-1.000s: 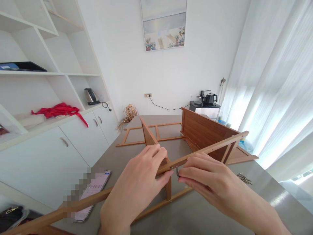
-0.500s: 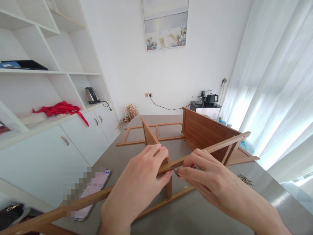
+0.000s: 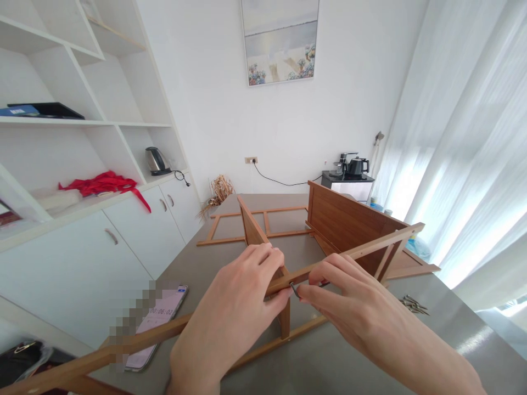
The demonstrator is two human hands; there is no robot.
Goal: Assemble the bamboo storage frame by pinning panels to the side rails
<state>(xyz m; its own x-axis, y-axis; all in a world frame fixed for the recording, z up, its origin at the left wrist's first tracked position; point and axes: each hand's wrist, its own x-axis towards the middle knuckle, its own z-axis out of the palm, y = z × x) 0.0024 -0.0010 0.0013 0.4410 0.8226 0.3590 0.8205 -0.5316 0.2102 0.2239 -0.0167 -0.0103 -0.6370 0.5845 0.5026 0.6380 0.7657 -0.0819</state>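
My left hand [image 3: 236, 307] is closed around a wooden frame [image 3: 382, 240], at the joint where a wooden board [image 3: 252, 222] meets its rail. Just right of that joint, my right hand [image 3: 362, 304] pinches a small bent metal hex key [image 3: 293, 289]. The key's short end meets the side of the rail; part of its long arm is hidden by my fingers. The frame stretches from the lower left to the right across the table, and its lower rail [image 3: 263, 351] shows beneath my hands.
A ladder-like wooden frame [image 3: 220, 240] lies farther back on the grey table [image 3: 444, 329]. A larger wooden panel [image 3: 346, 214] stands at the right. Several metal screws [image 3: 414, 304] lie near the right edge. A phone [image 3: 162, 312] showing a timer is at the left.
My right fingers have shifted slightly around the hex key. My left hand keeps its hold on the frame, and the view has moved a little.
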